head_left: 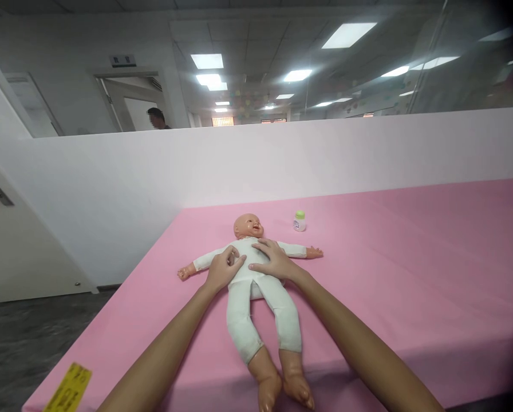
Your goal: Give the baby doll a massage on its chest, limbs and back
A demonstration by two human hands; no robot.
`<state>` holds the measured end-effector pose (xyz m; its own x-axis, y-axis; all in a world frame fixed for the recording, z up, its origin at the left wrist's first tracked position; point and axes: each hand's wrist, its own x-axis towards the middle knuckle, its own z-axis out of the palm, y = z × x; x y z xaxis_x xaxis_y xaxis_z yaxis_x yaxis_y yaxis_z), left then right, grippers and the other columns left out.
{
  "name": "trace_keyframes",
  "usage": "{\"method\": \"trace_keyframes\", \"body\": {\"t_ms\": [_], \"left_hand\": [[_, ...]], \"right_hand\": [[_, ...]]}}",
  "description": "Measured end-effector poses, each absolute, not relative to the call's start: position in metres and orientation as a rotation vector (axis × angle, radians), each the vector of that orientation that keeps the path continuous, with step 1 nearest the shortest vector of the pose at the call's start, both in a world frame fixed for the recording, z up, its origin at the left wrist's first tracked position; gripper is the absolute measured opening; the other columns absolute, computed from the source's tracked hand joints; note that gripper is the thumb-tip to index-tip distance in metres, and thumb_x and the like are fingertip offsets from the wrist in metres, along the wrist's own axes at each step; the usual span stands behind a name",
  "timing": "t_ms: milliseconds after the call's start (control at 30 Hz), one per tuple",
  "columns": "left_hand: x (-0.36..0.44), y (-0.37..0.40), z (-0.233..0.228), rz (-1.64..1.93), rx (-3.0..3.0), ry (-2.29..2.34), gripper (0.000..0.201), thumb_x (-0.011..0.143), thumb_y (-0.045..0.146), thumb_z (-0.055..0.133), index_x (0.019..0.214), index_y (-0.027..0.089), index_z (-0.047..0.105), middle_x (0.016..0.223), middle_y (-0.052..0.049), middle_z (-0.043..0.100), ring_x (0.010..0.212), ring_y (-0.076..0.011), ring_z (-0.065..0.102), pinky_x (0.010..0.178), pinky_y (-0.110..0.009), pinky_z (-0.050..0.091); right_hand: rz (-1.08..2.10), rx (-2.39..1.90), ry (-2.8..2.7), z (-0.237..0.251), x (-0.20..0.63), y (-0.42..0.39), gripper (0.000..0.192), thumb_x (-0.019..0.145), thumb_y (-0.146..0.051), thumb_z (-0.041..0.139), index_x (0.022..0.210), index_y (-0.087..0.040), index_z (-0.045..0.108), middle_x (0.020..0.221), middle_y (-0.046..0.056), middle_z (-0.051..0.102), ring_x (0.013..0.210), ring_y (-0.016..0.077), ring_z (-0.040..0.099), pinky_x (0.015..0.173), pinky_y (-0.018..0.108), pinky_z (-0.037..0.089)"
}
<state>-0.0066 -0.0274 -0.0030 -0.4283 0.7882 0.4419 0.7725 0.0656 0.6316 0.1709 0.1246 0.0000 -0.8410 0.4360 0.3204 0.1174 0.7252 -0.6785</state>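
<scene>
Resting on the torso of a baby doll (256, 286), both bare hands lie flat on its white suit. The left hand (223, 269) covers the doll's chest on the side nearer the left edge of the view, its fingers loosely curled and pressing down on the cloth; nothing is pinched in that grip. The right hand (273, 260) lies across the upper chest and belly, fingers spread and pointing toward the left hand, so that the 2 hands almost meet over the middle of the body. That grip is spread flat too, clasping nothing.

The doll lies on its back on a pink worktop (411, 257), near the front edge, head away from the person and feet toward them. Its 2 arms stretch out to the sides, and its bare feet reach almost to the worktop's edge.

Beyond the doll's head and a little to the right stands a small white bottle with a green cap (299, 221), upright and apart from the doll. A yellow label (70, 386) is stuck at the worktop's front left corner. Behind the worktop runs a low white partition (282, 160), and past it another person's head (157, 118) shows by a doorway.
</scene>
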Motion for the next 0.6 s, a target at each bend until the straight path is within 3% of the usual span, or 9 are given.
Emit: {"method": "trace_keyframes", "body": {"t_ms": [100, 200, 400, 500, 600], "left_hand": [[-0.0050, -0.0298, -0.0004, 1.274, 1.717, 2.271, 0.042, 0.092, 0.056, 0.062, 0.115, 0.021, 0.068, 0.066, 0.004, 0.055, 0.063, -0.0170, 0.051, 0.064, -0.028, 0.034], [-0.0043, -0.0309, 0.0009, 1.242, 1.737, 2.242, 0.049, 0.092, 0.056, 0.062, 0.125, 0.020, 0.068, 0.070, 0.002, 0.058, 0.066, -0.0176, 0.051, 0.066, -0.029, 0.036], [-0.0042, -0.0305, -0.0009, 1.249, 1.749, 2.180, 0.029, 0.095, 0.045, 0.058, 0.107, 0.020, 0.066, 0.070, 0.003, 0.056, 0.065, -0.0165, 0.051, 0.064, -0.028, 0.035], [-0.0041, -0.0313, -0.0025, 1.274, 1.749, 2.168, 0.025, 0.096, 0.043, 0.057, 0.101, 0.020, 0.063, 0.070, 0.003, 0.055, 0.065, -0.0162, 0.050, 0.063, -0.028, 0.034], [-0.0029, -0.0338, -0.0023, 1.285, 1.749, 2.156, 0.031, 0.095, 0.046, 0.060, 0.110, 0.020, 0.064, 0.068, 0.004, 0.051, 0.063, -0.0161, 0.048, 0.063, -0.027, 0.034]], "right_hand": [[0.944, -0.431, -2.438, 0.0016, 0.1711, 0.1221, 0.070, 0.083, -0.066, 0.073, 0.142, -0.031, 0.060, 0.158, 0.010, 0.043, 0.149, 0.0351, 0.035, 0.122, 0.056, 0.029], [0.940, -0.420, -2.393, 0.0020, 0.1702, 0.1213, 0.052, 0.092, -0.054, 0.067, 0.137, -0.030, 0.064, 0.153, 0.010, 0.048, 0.147, 0.0312, 0.040, 0.122, 0.052, 0.031], [0.857, -0.314, -2.332, 0.0003, 0.1675, 0.1231, 0.022, 0.098, -0.032, 0.057, 0.114, -0.028, 0.073, 0.131, 0.008, 0.061, 0.131, 0.0280, 0.051, 0.113, 0.050, 0.041], [0.829, -0.287, -2.328, 0.0009, 0.1677, 0.1224, 0.017, 0.096, -0.032, 0.060, 0.104, -0.028, 0.074, 0.118, 0.007, 0.063, 0.122, 0.0269, 0.054, 0.108, 0.048, 0.044], [0.859, -0.319, -2.371, 0.0018, 0.1695, 0.1198, 0.035, 0.088, -0.046, 0.074, 0.118, -0.029, 0.071, 0.133, 0.008, 0.058, 0.133, 0.0302, 0.049, 0.115, 0.051, 0.039]]}}
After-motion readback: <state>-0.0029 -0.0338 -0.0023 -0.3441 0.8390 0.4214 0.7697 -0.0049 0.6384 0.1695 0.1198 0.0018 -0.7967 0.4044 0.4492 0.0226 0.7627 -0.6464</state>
